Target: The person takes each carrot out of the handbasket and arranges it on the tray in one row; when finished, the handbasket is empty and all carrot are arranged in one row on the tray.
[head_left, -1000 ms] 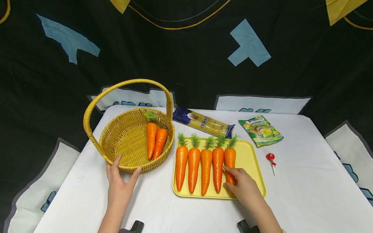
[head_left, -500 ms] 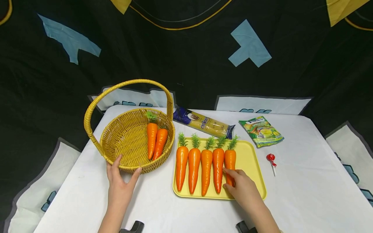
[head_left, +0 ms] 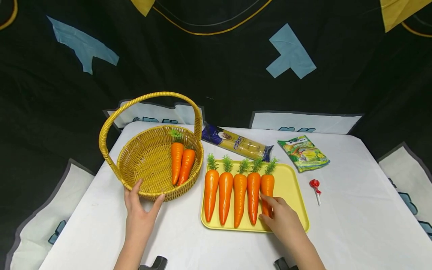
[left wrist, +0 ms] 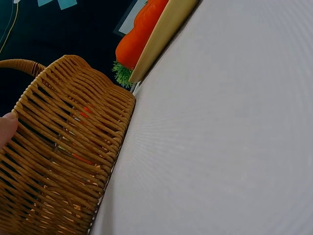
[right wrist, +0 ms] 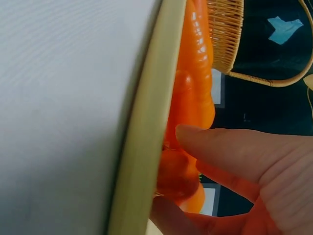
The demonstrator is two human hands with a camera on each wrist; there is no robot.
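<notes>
My left hand holds the near rim of a yellow wicker basket, its forefinger over the edge and its thumb apart on the near side. A fingertip shows at the rim in the left wrist view. Two carrots with green tops lie inside the basket, on its right side. Several more lie in a row on a yellow tray, tops pointing away. At the right end of that row, my right hand pinches the lower part of a carrot between thumb and fingers, partly covering it; the carrot lies on the tray.
Behind the tray lies a long pasta packet, close to the basket's right side. A green sachet and a red lollipop are to the tray's right. The basket's tall arched handle rises above it.
My right hand has shifted very slightly toward the near end of the rightmost carrot. The left hand, basket and tray keep their places; the head view has drifted a little.
</notes>
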